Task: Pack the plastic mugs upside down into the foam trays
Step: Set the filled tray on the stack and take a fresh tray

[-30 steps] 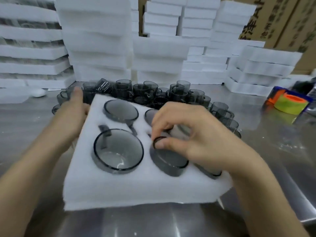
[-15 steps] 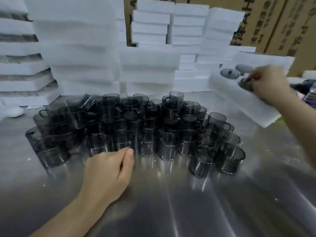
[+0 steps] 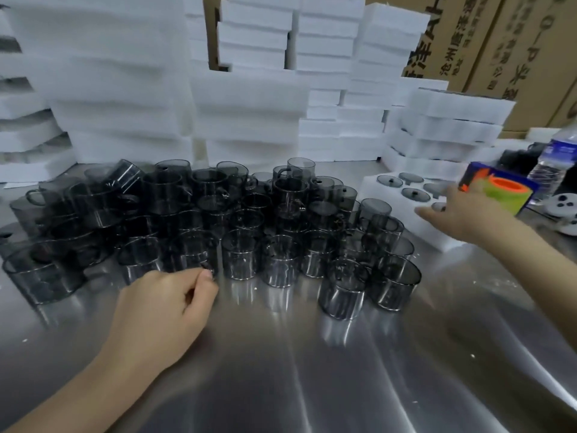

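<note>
Several smoky grey plastic mugs point(image 3: 240, 257) stand crowded together across the middle of the steel table point(image 3: 312, 370), most upright, a few tipped at the back left. My left hand point(image 3: 165, 310) lies at the cluster's front edge, fingers curled, thumb and forefinger pinching the handle of a front mug point(image 3: 193, 251). To the right lies a filled foam tray point(image 3: 390, 201) with upturned mug bottoms showing in its holes. My right hand point(image 3: 459, 210) rests on its near right part with fingers stretched out.
Tall stacks of white foam trays point(image 3: 125, 89) line the back, with a lower stack point(image 3: 452, 126) behind the filled tray. Cardboard boxes point(image 3: 499, 42) stand at the back right. A colourful box point(image 3: 499, 192) and a water bottle point(image 3: 552, 164) sit at the right edge.
The filled tray went from in front of me to the right side and now lies flat on the table. My left hand came to the mug cluster and curled its fingers at a front mug.
</note>
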